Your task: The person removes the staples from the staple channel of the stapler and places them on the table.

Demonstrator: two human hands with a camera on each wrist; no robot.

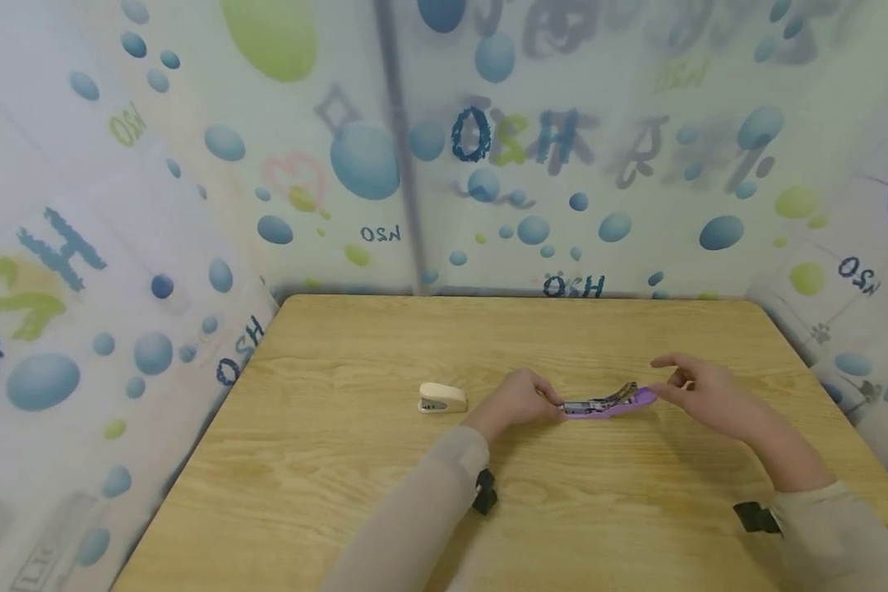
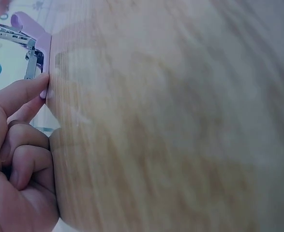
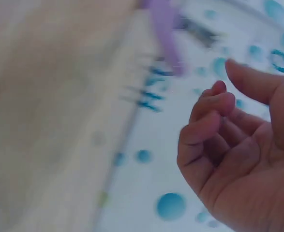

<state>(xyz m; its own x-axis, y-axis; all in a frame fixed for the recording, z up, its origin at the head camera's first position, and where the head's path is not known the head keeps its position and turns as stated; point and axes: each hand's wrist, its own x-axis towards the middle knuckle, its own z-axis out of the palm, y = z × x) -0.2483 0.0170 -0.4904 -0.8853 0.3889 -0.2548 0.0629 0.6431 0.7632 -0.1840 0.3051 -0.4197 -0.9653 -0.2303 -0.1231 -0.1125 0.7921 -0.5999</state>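
Note:
A purple stapler lies opened out over the table, its metal insides and a raised metal arm showing. My left hand pinches one end between thumb and forefinger, the other fingers folded against the tabletop, as the left wrist view shows. That view also catches the purple body of the stapler, standing along the table surface. Close to the far end, my right hand has loosely bent fingers. In the right wrist view the right hand is apart from the blurred purple end and holds nothing.
A small cream stapler rests on the wooden table, left of my left hand. Patterned curtains with bubbles and letters stand close behind the table and along both sides. Black straps are on the wrists.

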